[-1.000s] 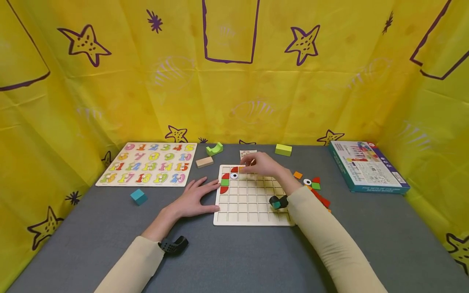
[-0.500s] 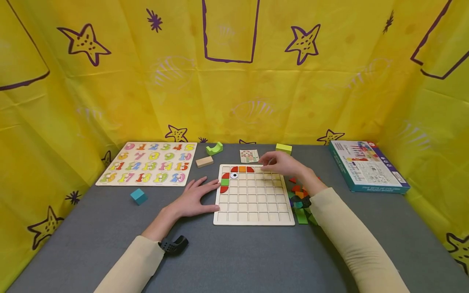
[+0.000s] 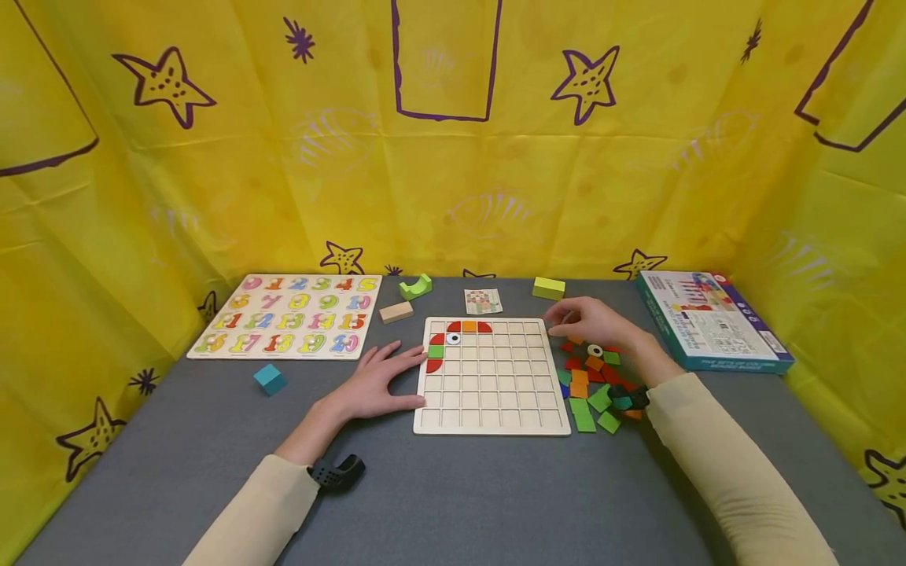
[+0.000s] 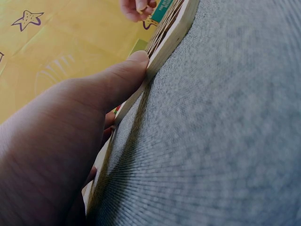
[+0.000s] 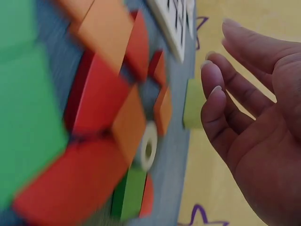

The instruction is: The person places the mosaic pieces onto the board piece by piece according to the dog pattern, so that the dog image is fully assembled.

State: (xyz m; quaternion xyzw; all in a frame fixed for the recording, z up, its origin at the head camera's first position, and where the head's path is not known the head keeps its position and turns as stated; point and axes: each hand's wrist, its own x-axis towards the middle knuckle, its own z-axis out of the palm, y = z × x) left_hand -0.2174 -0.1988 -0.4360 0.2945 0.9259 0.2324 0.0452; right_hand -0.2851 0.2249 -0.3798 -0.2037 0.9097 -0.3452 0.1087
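Note:
My left hand (image 3: 378,385) rests at the left side of a pale wooden grid board (image 3: 495,381), fingers spread; in the left wrist view its thumb (image 4: 122,77) touches the board's edge. In the board's upper left cells lie red quarter-round tiles (image 3: 435,366), an orange square tile (image 3: 469,327), a green square tile (image 3: 435,351) and an eye tile (image 3: 453,339). Past the board's upper right corner hovers my right hand (image 3: 594,324), fingers loosely bent. The right wrist view shows nothing between those fingers. Below it lies a pile of loose tiles (image 3: 580,383), red, orange, green and blue.
A small picture card (image 3: 483,301) lies behind the board. Around it are a yellow-green block (image 3: 548,288), a green arch block (image 3: 415,287) and a plain wooden block (image 3: 395,312). A number board (image 3: 283,318) and a teal cube (image 3: 270,379) are at left, a game box (image 3: 715,321) at right.
My right hand has moved right, off the board's top row toward the loose tiles, uncovering an orange square and a red quarter-round tile there. The left hand has stayed put.

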